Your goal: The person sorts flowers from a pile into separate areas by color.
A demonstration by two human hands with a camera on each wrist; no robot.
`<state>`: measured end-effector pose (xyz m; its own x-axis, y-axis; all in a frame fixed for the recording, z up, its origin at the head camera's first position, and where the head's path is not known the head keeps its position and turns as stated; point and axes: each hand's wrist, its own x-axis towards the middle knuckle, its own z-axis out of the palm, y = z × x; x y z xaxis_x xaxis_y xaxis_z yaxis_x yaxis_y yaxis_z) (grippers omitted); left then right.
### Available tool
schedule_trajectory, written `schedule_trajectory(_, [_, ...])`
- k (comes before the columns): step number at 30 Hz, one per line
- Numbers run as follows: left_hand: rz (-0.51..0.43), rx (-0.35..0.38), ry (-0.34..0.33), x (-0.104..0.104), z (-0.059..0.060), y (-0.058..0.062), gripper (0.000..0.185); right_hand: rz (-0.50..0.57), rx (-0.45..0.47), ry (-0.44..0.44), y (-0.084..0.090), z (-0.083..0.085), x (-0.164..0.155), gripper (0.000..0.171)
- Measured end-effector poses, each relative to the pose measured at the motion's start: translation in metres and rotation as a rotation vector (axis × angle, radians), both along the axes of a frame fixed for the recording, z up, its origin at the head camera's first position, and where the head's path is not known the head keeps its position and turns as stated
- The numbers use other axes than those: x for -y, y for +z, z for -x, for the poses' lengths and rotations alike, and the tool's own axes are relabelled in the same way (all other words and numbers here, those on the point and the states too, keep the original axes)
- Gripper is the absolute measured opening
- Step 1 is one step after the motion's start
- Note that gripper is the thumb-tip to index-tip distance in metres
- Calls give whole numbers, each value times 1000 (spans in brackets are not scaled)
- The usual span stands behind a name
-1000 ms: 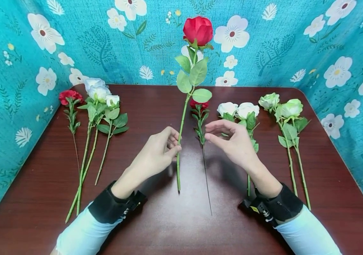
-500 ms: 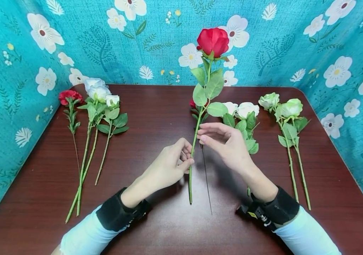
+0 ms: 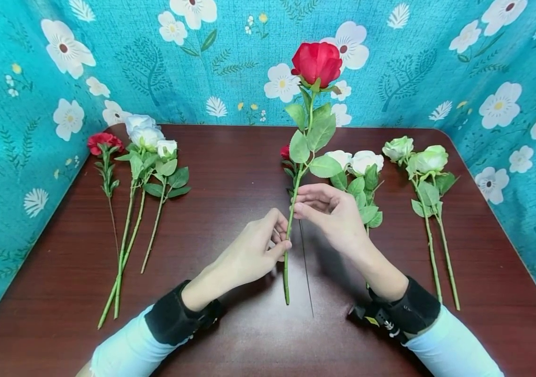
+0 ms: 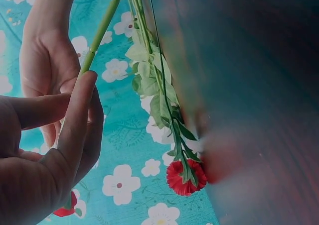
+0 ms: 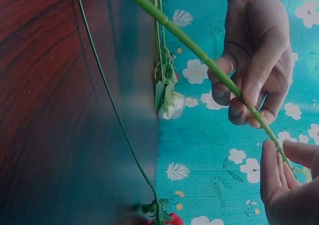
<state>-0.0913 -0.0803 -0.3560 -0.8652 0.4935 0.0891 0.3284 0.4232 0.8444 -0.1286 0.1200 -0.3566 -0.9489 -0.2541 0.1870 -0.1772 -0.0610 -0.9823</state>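
Note:
A red rose (image 3: 317,64) with a long green stem stands nearly upright above the table. My left hand (image 3: 263,243) pinches its lower stem between thumb and fingers; the right wrist view shows the pinch on the green stem (image 5: 187,45). My right hand (image 3: 331,214) is higher up, fingers and thumb extended on either side of the stem (image 5: 275,138), fingertips right at it. Behind the rose lies a red carnation (image 4: 186,177) with a thin dark stem, partly hidden by the rose and my right hand in the head view.
White roses (image 3: 366,163) lie right of centre, partly behind my right hand. Pale green roses (image 3: 430,159) are at the far right. On the left lie a red carnation (image 3: 104,142) and several white roses (image 3: 145,133). A floral curtain (image 3: 235,68) hangs behind the brown table (image 3: 221,173).
My left hand has carried the red rose to the right and towards me, bringing its stem to my right hand's fingertips. The right hand has shifted only slightly.

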Motion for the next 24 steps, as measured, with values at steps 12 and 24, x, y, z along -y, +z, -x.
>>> schedule_trajectory(12, [-13,-43,-39,-2,0,-4,20,27,26,-15,2,-3,3,31])
schedule_trajectory(24, [-13,-81,-49,-2,0,-5,18,-9,10,-17,1,-2,2,31])
